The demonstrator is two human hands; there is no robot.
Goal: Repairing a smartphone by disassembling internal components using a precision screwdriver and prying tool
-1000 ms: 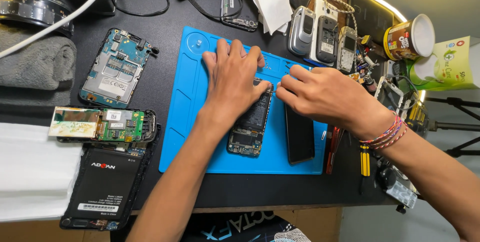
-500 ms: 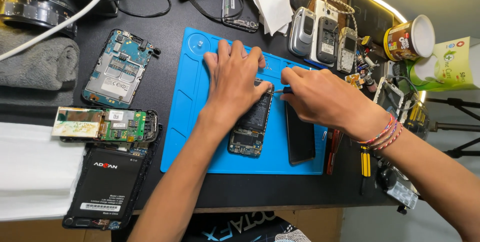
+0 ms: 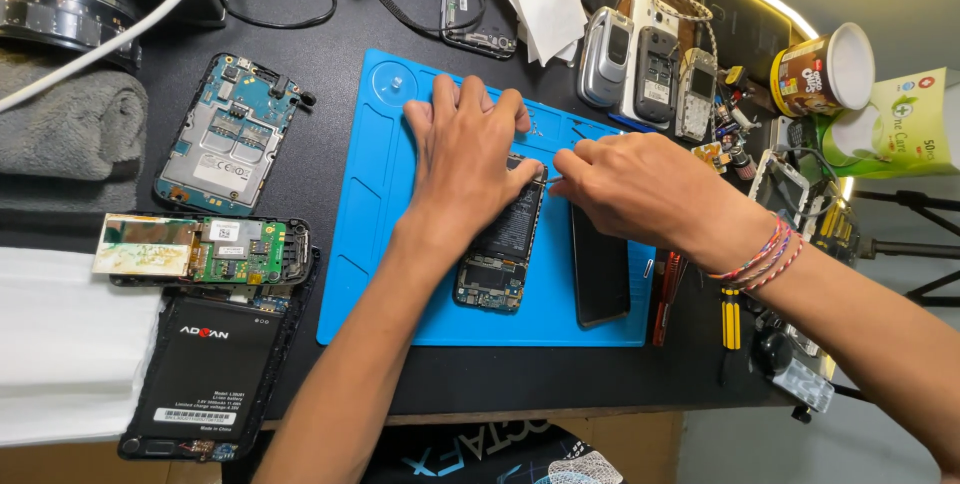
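Note:
An opened phone with its circuit board and battery bare lies on a blue work mat. My left hand lies flat over its upper half and holds it down, fingers spread toward the mat's far edge. My right hand pinches a thin metal tool whose tip touches the phone's upper right edge. A black phone panel lies on the mat just right of the phone, under my right wrist.
Left of the mat lie a stripped phone frame, a green circuit board and a black device. Old phones and a paper cup stand at the back right. Screwdrivers lie at the right, and a grey towel at the far left.
My right hand has edged slightly closer to the phone's upper right edge with the tool. My left hand stays pressed on the phone.

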